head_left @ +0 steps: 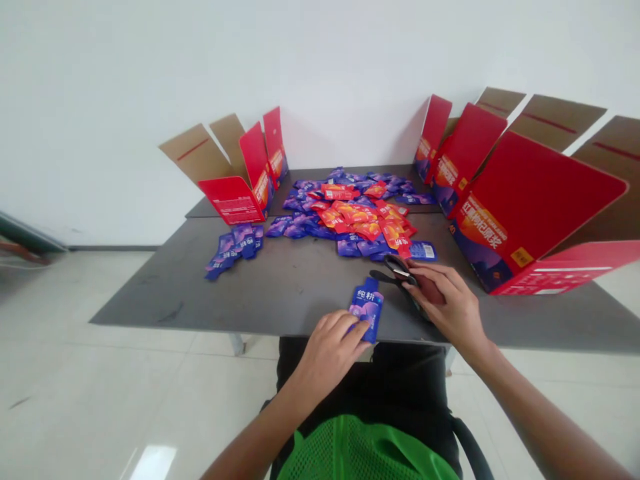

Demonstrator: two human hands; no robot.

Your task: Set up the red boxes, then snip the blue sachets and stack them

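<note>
Straight below me were a green mesh vest (360, 453) and black clothing (360, 380). At 11 o'clock, my left hand (327, 353) was at the near edge of the grey table (280, 293), its fingers (345, 328) pinching the lower end of a purple sachet (366, 310). That grip was narrow and firm, and the sachet was tilted, with its blue spout end toward 12 o'clock. At 1 o'clock, my right hand (450, 303) was curled narrowly around black-handled scissors (395, 273), with the handle loops showing beyond my fingers. I could not make out the blades, and a dark maroon patch (429, 290) under that palm was too unclear to name. The scissors and the sachet were near each other but not touching.

Just beyond the scissors lay a blue-backed sachet (423, 251). Further out at 12 o'clock was a loose pile of purple and red-orange sachets (350, 213), and a smaller clump of purple ones (234, 250) sat apart at 11 o'clock. Open red cardboard display boxes stood at the table's far corners, one (235, 200) at 11 o'clock and a larger one (530, 207) at 1 o'clock, their brown flaps splayed toward the white wall (320, 67).
</note>
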